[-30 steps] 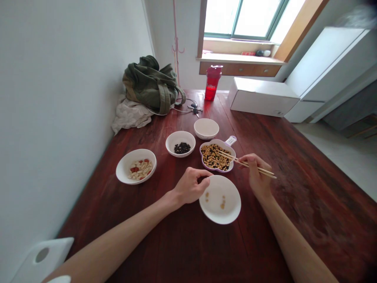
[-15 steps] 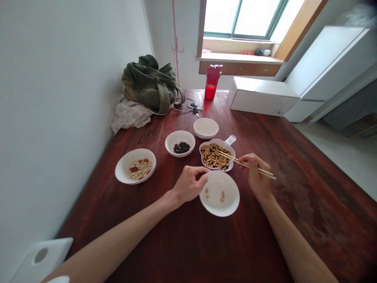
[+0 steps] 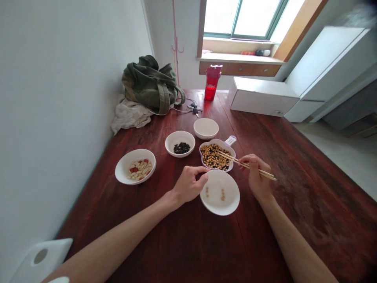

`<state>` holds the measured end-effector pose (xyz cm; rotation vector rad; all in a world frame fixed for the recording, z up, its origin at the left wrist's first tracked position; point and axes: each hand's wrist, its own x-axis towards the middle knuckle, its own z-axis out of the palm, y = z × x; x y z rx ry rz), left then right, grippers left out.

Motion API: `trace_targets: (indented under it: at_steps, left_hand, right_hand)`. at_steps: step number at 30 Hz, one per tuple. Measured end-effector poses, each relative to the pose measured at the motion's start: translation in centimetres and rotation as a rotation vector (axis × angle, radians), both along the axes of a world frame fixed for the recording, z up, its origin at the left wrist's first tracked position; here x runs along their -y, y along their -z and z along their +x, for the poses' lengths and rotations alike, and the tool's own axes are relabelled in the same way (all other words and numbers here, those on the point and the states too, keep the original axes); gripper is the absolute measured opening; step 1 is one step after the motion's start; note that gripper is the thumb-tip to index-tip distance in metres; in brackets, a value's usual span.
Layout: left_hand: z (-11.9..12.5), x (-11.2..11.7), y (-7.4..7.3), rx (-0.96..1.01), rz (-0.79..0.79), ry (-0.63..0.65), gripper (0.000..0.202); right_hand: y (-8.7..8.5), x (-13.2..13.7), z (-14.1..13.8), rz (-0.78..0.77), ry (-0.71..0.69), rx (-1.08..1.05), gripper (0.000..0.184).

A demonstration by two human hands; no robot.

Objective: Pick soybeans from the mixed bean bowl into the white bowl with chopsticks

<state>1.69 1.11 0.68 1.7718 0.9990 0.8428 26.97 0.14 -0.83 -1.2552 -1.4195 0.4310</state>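
Note:
My left hand (image 3: 188, 184) pinches the left rim of a white bowl (image 3: 226, 204) that holds a few yellow beans. My right hand (image 3: 257, 175) is closed on a pair of wooden chopsticks (image 3: 246, 165), whose tips reach into a purple-rimmed dish (image 3: 231, 151) full of mixed yellow and dark beans. This dish sits just behind the white bowl. Further left stand a white bowl of black beans (image 3: 180, 144) and a white bowl of peanuts and red pieces (image 3: 136, 166). An empty-looking white bowl (image 3: 206, 128) stands behind them.
A dark red wooden table (image 3: 188, 243) runs along a white wall on the left. At its far end lie a green bag (image 3: 151, 84), a pale cloth (image 3: 129, 114), keys with a cable (image 3: 193, 108), a red bottle (image 3: 212, 82) and a white box (image 3: 260, 98).
My left hand has pulled the white bowl a little away from me, closer to the dish of mixed beans. My right hand and the chopsticks have stayed nearly still.

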Motion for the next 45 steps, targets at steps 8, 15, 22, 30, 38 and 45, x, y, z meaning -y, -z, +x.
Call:
trace_targets:
  at_steps: [8,15,22,30,38,45]
  left_hand:
    - [0.0,0.0,0.0,0.001,-0.004,-0.002,0.033]
    - [0.0,0.0,0.1,0.012,-0.005,0.001,0.033]
    - [0.0,0.0,0.4,0.006,-0.014,-0.001,0.033]
    - [0.1,0.0,0.4,0.025,-0.039,0.017,0.032]
    - [0.0,-0.1,0.4,0.017,-0.012,-0.005,0.033]
    - [0.1,0.0,0.4,0.025,-0.001,-0.005,0.033]
  right_hand:
    - [0.4,-0.1,0.1,-0.002,0.122,-0.098,0.052]
    - [0.5,-0.7,0.5,0.019,0.186,-0.482,0.056]
    - [-1.0,-0.8,1.1,-0.183,-0.216,-0.824,0.054]
    - [-1.8,-0.4,1.0,-0.328,-0.419,-0.868,0.060]
    - [-1.2,-1.0,1.9,-0.214,-0.306,-0.898,0.059]
    - [0.5,-1.5,1.1,-0.161,-0.124,-0.792,0.057]
